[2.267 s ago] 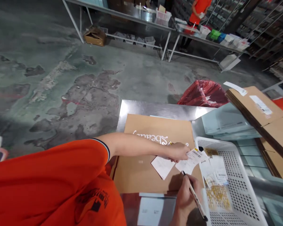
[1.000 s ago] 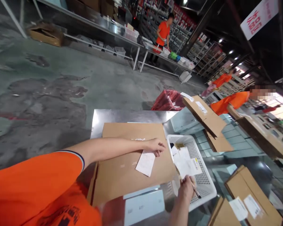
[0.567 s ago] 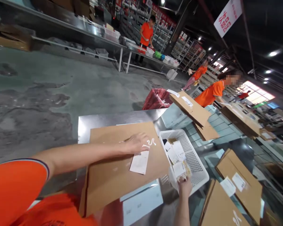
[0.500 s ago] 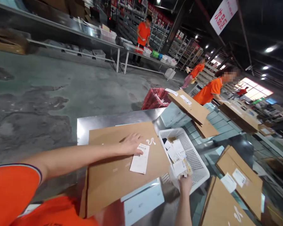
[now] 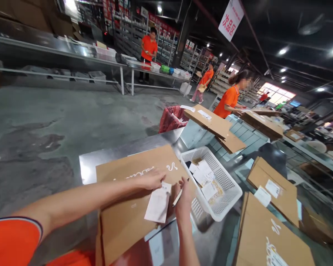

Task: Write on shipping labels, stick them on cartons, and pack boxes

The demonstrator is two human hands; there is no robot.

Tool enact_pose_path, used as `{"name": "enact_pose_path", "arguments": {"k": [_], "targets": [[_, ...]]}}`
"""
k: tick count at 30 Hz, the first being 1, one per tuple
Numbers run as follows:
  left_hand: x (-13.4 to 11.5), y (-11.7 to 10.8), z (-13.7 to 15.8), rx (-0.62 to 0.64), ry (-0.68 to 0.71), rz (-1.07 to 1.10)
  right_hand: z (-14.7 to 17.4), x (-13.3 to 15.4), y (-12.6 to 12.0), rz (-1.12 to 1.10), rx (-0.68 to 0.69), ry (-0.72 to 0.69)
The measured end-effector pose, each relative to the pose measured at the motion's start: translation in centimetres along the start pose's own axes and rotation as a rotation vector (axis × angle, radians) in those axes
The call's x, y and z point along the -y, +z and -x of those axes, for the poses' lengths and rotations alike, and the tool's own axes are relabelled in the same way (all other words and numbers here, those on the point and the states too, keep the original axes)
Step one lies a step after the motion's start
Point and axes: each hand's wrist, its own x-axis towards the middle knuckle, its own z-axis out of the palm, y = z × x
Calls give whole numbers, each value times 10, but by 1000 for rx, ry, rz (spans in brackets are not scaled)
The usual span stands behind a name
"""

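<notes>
A flat cardboard box lies in front of me, with white lettering on its face. My left hand is over it, fingers closed at the top edge of a white paper slip that looks slightly creased. To the right, my right hand is closed around a slim white pen, held just beside the slip. A white perforated plastic basket stands right of the box, with several paper slips and small packets inside.
The metal table ends beyond the box. More flat cardboard lies on the right, some pieces with white labels. A red-lined bin stands past the table. Co-workers in orange shirts, one person nearest, are farther back.
My right hand has left the basket and moved left over the box, now with a pen in it. My left hand has gone from lying flat to closed at the slip.
</notes>
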Motion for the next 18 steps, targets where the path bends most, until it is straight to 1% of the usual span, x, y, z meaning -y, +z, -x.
{"name": "enact_pose_path", "arguments": {"k": [3, 4, 5, 7, 8, 9, 10, 11, 13, 15, 18], "targets": [[3, 9, 13, 39, 71, 192, 18, 11, 9, 45, 23, -12], [5, 11, 19, 21, 74, 234, 25, 13, 10, 86, 33, -8], [6, 14, 26, -24, 77, 241, 31, 16, 10, 144, 45, -4], [6, 19, 40, -129, 98, 168, 41, 20, 9, 279, 60, -3], [4, 21, 48, -159, 100, 99, 46, 21, 8, 330, 62, -13], [2, 22, 54, -156, 97, 18, 50, 22, 8, 361, 52, -26], [-2, 24, 59, -124, 86, -52, 53, 22, 7, 372, 29, -34], [-5, 25, 64, -85, 66, -98, 57, 21, 6, 370, -2, -34], [-13, 26, 69, -19, 31, -123, 65, 15, 5, 362, -76, -9], [-18, 26, 69, 19, 31, -111, 76, 7, 5, 320, -136, 55], [-17, 29, 67, 27, 84, -96, 92, 3, 9, 84, -201, 178]]}}
